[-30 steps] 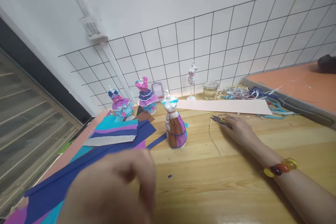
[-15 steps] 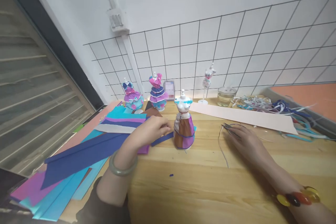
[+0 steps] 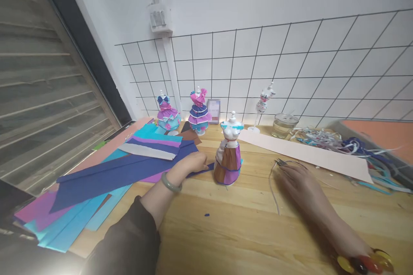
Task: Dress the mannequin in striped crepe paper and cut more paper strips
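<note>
Probably light, limp and easily creased, the blue strip [image 3: 202,172] lies on the counter [image 3: 245,232] beside the dummy [image 3: 228,161] — best held by its edge. The left hand [image 3: 192,163] is at it, pinch unclear; the right hand [image 3: 298,182] covers a metal tool [image 3: 280,162] — grip hidden.

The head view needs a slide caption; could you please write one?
Left hand at a blue strip, right hand on a metal tool, dressed mannequin between them.
</note>
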`<state>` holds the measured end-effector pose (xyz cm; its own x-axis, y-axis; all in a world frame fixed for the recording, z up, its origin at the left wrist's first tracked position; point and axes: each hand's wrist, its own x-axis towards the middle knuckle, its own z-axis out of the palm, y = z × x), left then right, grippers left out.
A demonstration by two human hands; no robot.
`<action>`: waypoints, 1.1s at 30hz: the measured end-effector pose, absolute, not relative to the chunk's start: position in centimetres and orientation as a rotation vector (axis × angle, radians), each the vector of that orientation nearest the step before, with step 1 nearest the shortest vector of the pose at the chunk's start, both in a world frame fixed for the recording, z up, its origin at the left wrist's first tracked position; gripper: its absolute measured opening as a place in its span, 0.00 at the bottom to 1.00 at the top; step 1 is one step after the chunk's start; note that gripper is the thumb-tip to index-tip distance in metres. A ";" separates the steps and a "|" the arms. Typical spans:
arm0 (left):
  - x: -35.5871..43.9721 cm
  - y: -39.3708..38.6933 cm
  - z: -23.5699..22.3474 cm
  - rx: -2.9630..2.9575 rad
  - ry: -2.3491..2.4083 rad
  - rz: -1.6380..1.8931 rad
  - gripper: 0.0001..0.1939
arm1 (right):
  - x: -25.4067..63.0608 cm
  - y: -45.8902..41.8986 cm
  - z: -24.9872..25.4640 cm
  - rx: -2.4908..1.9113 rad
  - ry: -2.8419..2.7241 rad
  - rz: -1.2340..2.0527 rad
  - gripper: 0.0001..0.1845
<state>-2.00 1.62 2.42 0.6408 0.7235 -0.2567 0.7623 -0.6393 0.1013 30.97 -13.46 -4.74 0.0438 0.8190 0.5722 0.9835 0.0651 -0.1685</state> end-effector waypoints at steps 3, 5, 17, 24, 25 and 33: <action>-1.8 1.5 2.3 2.654 1.189 -0.294 0.11 | 31.5 -13.3 -4.9 -1.791 -1.937 -0.352 0.19; -2.0 1.7 2.4 2.647 1.196 -0.290 0.10 | 31.9 -13.2 -5.2 -1.798 -1.951 -0.350 0.19; -3.6 2.0 4.0 2.566 1.630 0.013 0.11 | 31.7 -13.3 -5.3 -1.816 -1.927 -0.290 0.19; -2.2 -0.4 8.1 2.234 1.134 0.789 0.20 | 31.9 -13.1 -5.6 -1.807 -1.895 -0.288 0.20; -2.1 -0.8 8.6 2.074 0.969 0.886 0.22 | 31.9 -13.1 -5.6 -1.810 -1.890 -0.286 0.19; -1.1 -2.1 8.2 1.842 0.616 0.869 0.38 | 32.0 -13.2 -5.8 -1.845 -1.905 -0.279 0.21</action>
<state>-1.10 -2.06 8.24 0.6170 0.7297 0.2946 0.0361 -0.4003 0.9157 32.00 -13.20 -5.78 0.0153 0.8858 0.4637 0.9817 0.0748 -0.1752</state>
